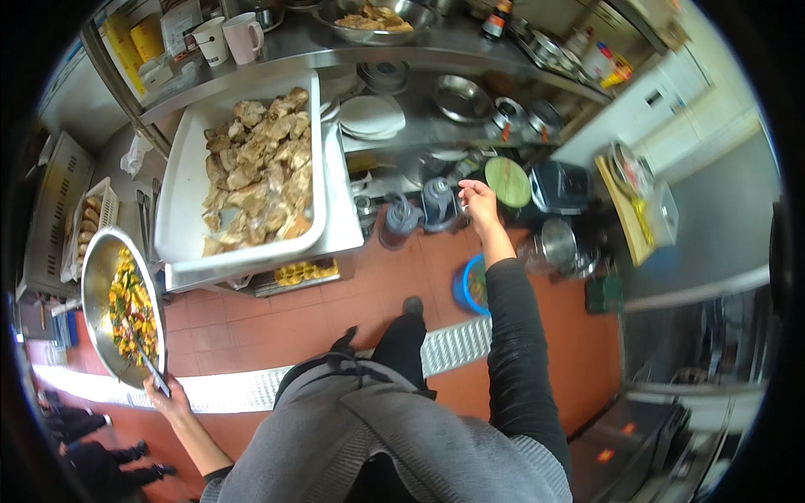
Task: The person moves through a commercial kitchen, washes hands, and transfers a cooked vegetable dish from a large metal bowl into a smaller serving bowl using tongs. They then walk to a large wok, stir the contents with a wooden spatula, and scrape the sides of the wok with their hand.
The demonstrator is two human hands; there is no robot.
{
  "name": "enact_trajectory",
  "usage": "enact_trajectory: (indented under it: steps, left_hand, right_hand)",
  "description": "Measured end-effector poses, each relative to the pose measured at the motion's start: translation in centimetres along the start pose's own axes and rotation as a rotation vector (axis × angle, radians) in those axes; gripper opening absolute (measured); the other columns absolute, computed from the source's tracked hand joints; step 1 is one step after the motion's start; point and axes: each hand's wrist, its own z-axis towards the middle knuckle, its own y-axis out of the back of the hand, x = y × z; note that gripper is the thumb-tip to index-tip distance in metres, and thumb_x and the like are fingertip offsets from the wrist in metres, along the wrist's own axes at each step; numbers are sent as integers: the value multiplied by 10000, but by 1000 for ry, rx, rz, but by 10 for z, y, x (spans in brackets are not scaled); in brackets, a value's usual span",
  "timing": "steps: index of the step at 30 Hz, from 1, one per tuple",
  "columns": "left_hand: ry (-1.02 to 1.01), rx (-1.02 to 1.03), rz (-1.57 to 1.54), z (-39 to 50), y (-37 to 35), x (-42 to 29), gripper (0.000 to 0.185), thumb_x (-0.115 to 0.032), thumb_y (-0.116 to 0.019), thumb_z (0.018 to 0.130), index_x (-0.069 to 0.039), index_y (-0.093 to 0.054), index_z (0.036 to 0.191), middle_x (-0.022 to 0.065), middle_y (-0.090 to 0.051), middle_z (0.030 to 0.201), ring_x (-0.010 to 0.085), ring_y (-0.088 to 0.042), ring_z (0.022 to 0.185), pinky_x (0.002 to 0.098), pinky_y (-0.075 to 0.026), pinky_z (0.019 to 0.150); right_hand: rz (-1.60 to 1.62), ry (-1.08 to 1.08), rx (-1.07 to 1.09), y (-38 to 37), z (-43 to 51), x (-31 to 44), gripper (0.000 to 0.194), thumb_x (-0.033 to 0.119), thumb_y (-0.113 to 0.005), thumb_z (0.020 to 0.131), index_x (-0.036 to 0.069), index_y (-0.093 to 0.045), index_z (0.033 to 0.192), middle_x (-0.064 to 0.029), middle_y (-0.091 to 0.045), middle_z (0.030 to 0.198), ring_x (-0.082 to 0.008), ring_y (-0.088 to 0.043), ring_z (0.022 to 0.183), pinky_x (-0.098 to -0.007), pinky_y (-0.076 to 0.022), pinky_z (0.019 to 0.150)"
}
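My left hand (168,397) grips the lower rim of a stainless steel bowl (94,283), which tilts at the left. Inside lies a chopped mix (131,295) of yellow, green and red pieces. A metal utensil (151,364), likely a spoon, rests in it, its handle against my fingers. My right hand (480,201) reaches forward over the floor, fingers partly curled, with nothing visible in it. Beside it stand two grey insulated jugs (438,200) and a round green object (507,181). A white tray (182,201) of cooked meat chunks (264,170) sits on the counter ahead.
A steel shelf (302,58) crosses ahead, bearing mugs (243,39) and another bowl (377,38). Plates (372,116) are stacked beneath. A blue bucket (462,286) stands on the tiled floor (339,302), near a metal grating (456,344). Other people's legs (119,465) show at lower left.
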Motion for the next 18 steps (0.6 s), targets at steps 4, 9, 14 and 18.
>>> enact_trajectory:
  steps: [4,9,14,18]
  left_hand:
    - [103,76,-121,-79,-20,39,173,-132,-564,815,-4,-544,930,64,-588,870,122,-562,719,176,-456,553]
    - [113,115,-365,-203,-104,109,765,-91,-530,878,27,-6,1423,235,-182,1462,248,-596,1002,317,-569,728]
    - [-46,-121,-476,-292,-200,171,752,-78,-543,869,16,-43,1424,254,-87,1472,267,-586,1040,363,-557,829]
    - [-275,-347,-414,-350,-223,203,677,-55,-544,863,10,-157,1414,301,-90,1449,258,-599,1033,327,-546,864]
  right_hand:
    - [-101,106,132,-22,199,6,167,125,-504,901,11,-625,887,-23,-568,633,-84,-477,508,-224,-382,469]
    - [-108,-37,278,-85,407,-7,195,180,-536,911,27,-629,833,-44,-594,622,-96,-513,491,-230,-403,448]
    - [-265,-300,422,-152,553,-31,187,178,-523,918,58,-610,1032,-51,-643,822,-116,-586,660,-229,-464,567]
    - [-221,-344,456,-175,622,-51,199,168,-521,910,40,-601,1040,-67,-634,853,-128,-587,684,-236,-469,586]
